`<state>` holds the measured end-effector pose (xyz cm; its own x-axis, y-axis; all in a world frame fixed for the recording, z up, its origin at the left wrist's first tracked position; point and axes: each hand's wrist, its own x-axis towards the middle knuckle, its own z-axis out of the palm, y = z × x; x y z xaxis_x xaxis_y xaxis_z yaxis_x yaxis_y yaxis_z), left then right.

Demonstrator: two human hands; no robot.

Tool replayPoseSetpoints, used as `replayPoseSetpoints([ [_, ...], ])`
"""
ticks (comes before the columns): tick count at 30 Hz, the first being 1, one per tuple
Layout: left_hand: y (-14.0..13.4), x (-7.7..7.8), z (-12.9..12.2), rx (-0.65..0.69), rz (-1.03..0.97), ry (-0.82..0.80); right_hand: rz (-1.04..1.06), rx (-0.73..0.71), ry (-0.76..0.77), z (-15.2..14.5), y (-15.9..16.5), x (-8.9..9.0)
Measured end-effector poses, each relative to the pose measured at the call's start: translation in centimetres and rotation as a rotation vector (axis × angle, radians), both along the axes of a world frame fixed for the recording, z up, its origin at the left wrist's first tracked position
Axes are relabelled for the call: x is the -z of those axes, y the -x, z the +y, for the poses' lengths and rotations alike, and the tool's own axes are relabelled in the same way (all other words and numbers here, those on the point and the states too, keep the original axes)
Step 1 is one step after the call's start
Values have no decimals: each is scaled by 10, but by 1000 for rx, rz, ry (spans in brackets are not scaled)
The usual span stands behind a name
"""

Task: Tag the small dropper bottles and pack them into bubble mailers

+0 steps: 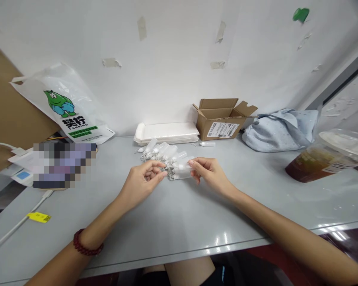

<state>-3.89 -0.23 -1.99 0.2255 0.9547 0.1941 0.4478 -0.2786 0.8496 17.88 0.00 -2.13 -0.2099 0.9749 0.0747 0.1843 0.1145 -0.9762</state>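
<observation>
Several small clear plastic bottles (167,151) with white caps and thin grey cords lie in a pile at the middle of the table. At the pile's near edge, my right hand (209,171) pinches the body of one clear bottle (182,169) between thumb and fingers. My left hand (144,176) is closed in a pinch beside that bottle's grey cord (171,173). Whether the cord is between its fingertips is too small to make out. Another similar bottle (208,144) lies apart, behind my right hand.
Behind the pile, a stack of white flat packets (167,133) lies beside an open cardboard box (220,119). Right of these are a light blue cloth bundle (280,133) and a drink cup (313,161). A white bag (68,107), a blurred-out item (64,165) and a white cable (20,223) are at left.
</observation>
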Motion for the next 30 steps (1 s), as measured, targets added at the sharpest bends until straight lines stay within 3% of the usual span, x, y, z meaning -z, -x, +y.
replayPoseSetpoints([
  [5,-11,3,-4,65,-26,50,-12,-29,-19,-2,2,0],
  [16,-15,3,-9,53,-7,13,-85,-67,-40,1,0,2],
  [18,-12,-2,-8,-4,-31,-12,-35,-77,-24,3,-2,2],
  [21,-4,-7,3,-204,-113,-69,31,-14,-28,11,-10,-1],
  [25,10,-2,28,-454,-224,-144,-76,129,-142,29,-31,0],
  [30,14,12,42,-416,-81,-109,-432,319,-360,51,-52,12],
])
